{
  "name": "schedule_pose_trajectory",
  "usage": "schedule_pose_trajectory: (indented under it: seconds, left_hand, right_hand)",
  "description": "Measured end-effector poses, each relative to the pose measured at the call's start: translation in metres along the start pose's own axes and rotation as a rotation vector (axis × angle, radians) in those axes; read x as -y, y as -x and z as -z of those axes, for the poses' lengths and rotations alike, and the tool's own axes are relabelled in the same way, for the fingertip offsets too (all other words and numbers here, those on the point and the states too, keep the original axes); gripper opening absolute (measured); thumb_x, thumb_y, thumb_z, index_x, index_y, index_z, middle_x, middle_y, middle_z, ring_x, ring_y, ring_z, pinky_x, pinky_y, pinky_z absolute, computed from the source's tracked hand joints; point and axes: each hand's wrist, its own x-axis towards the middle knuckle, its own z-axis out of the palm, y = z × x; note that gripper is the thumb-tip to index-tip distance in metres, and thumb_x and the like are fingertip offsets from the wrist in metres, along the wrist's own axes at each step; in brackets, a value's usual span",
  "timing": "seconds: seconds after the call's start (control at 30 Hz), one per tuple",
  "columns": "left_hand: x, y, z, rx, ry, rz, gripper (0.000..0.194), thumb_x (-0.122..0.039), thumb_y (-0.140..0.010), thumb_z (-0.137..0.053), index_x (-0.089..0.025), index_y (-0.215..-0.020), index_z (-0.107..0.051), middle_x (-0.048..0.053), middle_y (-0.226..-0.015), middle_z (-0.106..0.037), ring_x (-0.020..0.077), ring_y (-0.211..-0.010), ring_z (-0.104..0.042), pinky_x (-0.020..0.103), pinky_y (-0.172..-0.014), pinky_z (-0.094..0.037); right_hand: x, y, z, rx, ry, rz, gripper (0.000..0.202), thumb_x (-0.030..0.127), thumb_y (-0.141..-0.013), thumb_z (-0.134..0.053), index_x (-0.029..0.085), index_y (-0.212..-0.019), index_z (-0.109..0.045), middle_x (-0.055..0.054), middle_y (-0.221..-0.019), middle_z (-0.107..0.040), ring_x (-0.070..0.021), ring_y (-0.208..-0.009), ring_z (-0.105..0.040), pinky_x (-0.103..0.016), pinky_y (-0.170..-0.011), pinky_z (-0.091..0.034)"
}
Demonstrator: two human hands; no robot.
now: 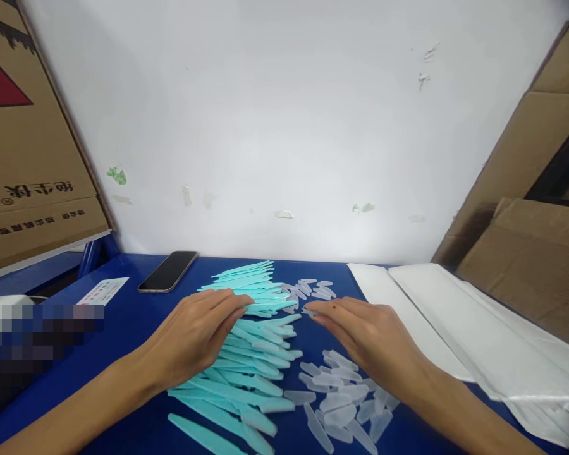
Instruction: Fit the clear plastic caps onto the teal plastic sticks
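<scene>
My left hand [194, 332] is closed, thumb and fingers pinching the handle end of a turquoise eyebrow razor [275, 306] whose blade end points right. Facing it from the right, my right hand [372, 325] pinches a small translucent blade cap [308, 311]; cap and razor are a short gap apart. Below my left hand lies a near pile of turquoise eyebrow razors [256, 381], with a far row of razors [241, 275] behind it. Loose translucent caps [340, 398] are heaped under my right hand, and a smaller group of caps [322, 291] lies farther back.
The blue table [142, 322] meets a white wall [284, 126]. A phone [168, 272] and a printed card [103, 291] lie at left. White sheets or bags [459, 328] cover the right side. Cardboard boxes [33, 145] and cardboard [526, 253] flank the table.
</scene>
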Motion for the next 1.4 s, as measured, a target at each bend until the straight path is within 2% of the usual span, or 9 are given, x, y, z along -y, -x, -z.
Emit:
schedule_pose_trajectory:
  seconds: [0.23, 0.47, 0.8, 1.07, 1.23, 1.4]
  left_hand:
    - [-0.008, -0.002, 0.002, 0.047, -0.004, 0.015, 0.022, -0.026, -0.108, -0.046, -0.021, -0.127, -0.057, 0.002, -0.086, -0.066, 0.0167, -0.069, -0.058, 0.029, -0.065, -0.043]
    - [-0.008, -0.004, 0.001, 0.095, -0.026, -0.032, 0.023, -0.023, -0.108, -0.045, -0.018, -0.126, -0.058, 0.003, -0.084, -0.064, 0.0156, -0.067, -0.055, 0.026, -0.060, -0.040]
    - [-0.010, -0.004, 0.001, 0.077, -0.007, -0.040, 0.024, -0.021, -0.106, -0.048, -0.018, -0.129, -0.055, 0.002, -0.085, -0.063, 0.0158, -0.067, -0.054, 0.027, -0.059, -0.041]
    - [-0.016, -0.006, -0.001, 0.093, -0.011, -0.078, 0.022, -0.019, -0.106, -0.047, -0.017, -0.127, -0.053, 0.003, -0.085, -0.063, 0.0161, -0.066, -0.055, 0.028, -0.058, -0.041]
    - [-0.025, -0.006, -0.002, 0.056, -0.042, -0.141, 0.022, -0.020, -0.107, -0.045, -0.016, -0.127, -0.053, 0.002, -0.082, -0.062, 0.0159, -0.064, -0.054, 0.028, -0.056, -0.041]
    - [-0.029, -0.008, -0.003, 0.049, -0.063, -0.177, 0.022, -0.017, -0.107, -0.044, -0.014, -0.127, -0.052, 0.000, -0.076, -0.060, 0.0146, -0.059, -0.048, 0.028, -0.052, -0.037]
  right_hand:
    - [0.005, 0.000, 0.000, 0.004, -0.041, 0.012, 0.017, 0.022, -0.105, -0.054, 0.023, -0.117, -0.066, 0.000, -0.102, -0.078, -0.0155, -0.086, -0.073, -0.024, -0.067, -0.053]
    - [0.004, 0.002, -0.001, -0.074, -0.044, -0.025, 0.014, 0.026, -0.104, -0.058, 0.025, -0.114, -0.067, 0.003, -0.101, -0.079, -0.0129, -0.083, -0.075, -0.023, -0.069, -0.054]
    - [0.004, 0.002, -0.001, -0.053, -0.036, -0.037, 0.015, 0.026, -0.103, -0.059, 0.025, -0.116, -0.067, 0.002, -0.097, -0.079, -0.0136, -0.076, -0.074, -0.024, -0.062, -0.051]
    - [0.007, 0.002, -0.001, -0.042, -0.078, 0.021, 0.016, 0.020, -0.102, -0.060, 0.023, -0.117, -0.064, 0.001, -0.102, -0.079, -0.0143, -0.081, -0.074, -0.024, -0.067, -0.053]
    - [0.016, 0.003, -0.002, -0.071, -0.151, 0.094, 0.016, 0.015, -0.102, -0.058, 0.021, -0.116, -0.063, 0.000, -0.097, -0.079, -0.0116, -0.073, -0.072, -0.022, -0.063, -0.051]
    - [0.020, 0.005, -0.003, -0.091, -0.165, 0.115, 0.022, 0.007, -0.100, -0.054, 0.021, -0.115, -0.064, 0.000, -0.090, -0.079, -0.0115, -0.067, -0.072, -0.022, -0.062, -0.052]
